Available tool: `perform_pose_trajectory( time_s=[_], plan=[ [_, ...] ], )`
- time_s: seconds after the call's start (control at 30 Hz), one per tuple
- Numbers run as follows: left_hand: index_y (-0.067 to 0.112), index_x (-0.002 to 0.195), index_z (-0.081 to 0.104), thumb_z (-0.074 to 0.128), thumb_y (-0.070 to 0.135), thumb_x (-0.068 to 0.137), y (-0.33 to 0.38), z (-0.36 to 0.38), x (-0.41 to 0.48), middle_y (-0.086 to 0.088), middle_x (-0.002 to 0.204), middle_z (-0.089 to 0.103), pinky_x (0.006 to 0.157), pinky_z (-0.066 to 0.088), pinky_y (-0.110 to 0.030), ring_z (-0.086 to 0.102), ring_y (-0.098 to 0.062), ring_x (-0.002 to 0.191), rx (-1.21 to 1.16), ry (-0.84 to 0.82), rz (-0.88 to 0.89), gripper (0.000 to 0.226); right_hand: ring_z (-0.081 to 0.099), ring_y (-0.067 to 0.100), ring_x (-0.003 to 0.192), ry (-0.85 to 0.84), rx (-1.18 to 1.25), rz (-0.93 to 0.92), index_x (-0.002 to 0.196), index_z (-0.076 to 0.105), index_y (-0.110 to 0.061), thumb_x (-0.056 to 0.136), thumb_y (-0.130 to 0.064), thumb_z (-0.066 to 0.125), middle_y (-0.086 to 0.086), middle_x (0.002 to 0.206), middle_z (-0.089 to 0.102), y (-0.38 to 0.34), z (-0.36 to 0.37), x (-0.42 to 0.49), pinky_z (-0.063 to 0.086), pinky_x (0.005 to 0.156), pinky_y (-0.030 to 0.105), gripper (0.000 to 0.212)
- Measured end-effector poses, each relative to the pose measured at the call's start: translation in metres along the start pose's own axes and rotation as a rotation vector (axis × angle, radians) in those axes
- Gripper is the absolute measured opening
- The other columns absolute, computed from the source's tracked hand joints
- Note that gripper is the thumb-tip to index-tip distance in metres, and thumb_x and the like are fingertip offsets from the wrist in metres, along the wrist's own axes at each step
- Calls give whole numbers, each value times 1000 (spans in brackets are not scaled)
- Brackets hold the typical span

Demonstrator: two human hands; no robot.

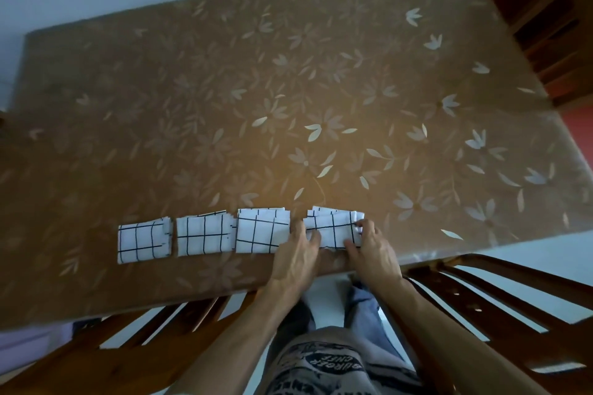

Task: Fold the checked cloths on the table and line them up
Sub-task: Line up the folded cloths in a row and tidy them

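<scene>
Several white cloths with black checks lie folded in a row near the table's front edge. From the left: the first cloth (142,243), the second cloth (203,235) and the third cloth (260,230) sit side by side, almost touching. The rightmost cloth (333,228) is held at both ends. My left hand (298,255) presses its left edge, fingers between it and the third cloth. My right hand (372,250) grips its right edge, fingers curled over the corner.
The brown table (288,90) has a shiny flower-patterned cover. Wooden chairs stand at the front left (144,330), the front right (497,298) and the far right (552,16). The table's front edge runs just below the cloths.
</scene>
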State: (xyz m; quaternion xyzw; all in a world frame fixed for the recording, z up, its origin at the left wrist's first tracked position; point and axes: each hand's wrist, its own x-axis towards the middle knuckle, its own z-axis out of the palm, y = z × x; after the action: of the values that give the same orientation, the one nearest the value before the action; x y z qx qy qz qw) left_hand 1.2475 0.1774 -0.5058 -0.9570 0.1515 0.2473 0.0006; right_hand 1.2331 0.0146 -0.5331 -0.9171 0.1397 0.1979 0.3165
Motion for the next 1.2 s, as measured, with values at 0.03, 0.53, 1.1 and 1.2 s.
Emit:
perform_pose_trajectory(
  time_s=[0.03,0.53,1.1,1.2],
  plan=[
    [14,128,49,56,11,95,-4,2,-2,-20,150,27,75,56,-33,66,-23,97,-3,18,-15,34,62,33,102,-20,-16,-17,121,44,-9,96,-28,54,16,119,59,-4,2,2,49,80,39,33],
    [15,126,61,82,8,69,-20,22,6,-12,135,56,48,53,-27,66,-15,69,3,92,24,61,32,32,144,14,-454,-517,144,43,-1,84,-22,29,16,156,33,-12,41,7,42,108,48,64],
    [14,116,58,70,-3,81,-27,-15,35,-3,128,48,70,51,-33,63,-22,98,-64,57,108,41,60,21,84,136,186,-29,122,54,-16,88,-21,66,2,95,61,-6,13,24,51,81,40,37],
    [16,107,57,71,6,85,-29,-16,45,1,113,50,57,42,-29,54,-17,67,-96,74,90,28,63,20,83,101,159,62,104,61,-15,88,-35,69,-1,88,67,-5,12,31,52,78,35,27]
  ],
)
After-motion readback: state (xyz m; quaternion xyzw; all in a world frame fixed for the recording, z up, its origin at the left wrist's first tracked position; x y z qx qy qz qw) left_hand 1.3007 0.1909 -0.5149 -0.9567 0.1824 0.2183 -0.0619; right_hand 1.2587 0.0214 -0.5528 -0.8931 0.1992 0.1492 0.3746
